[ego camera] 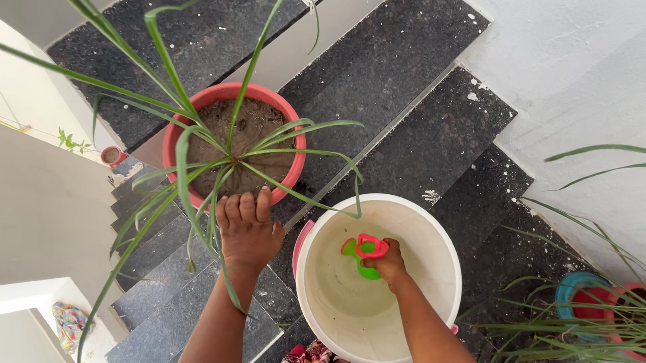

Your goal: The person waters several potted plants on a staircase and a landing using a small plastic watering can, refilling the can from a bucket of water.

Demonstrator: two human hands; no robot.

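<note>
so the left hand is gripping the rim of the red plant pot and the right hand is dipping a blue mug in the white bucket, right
Not quite. In the head view the mug is green with a pink handle, not blue. The rest holds: the left hand grips the red plant pot rim, and the right hand dips it in the white bucket.

Bucket (422, 220) smooth white plastic; steps (376, 73) speckled polished stone; pot (184, 111) matt.
</note>
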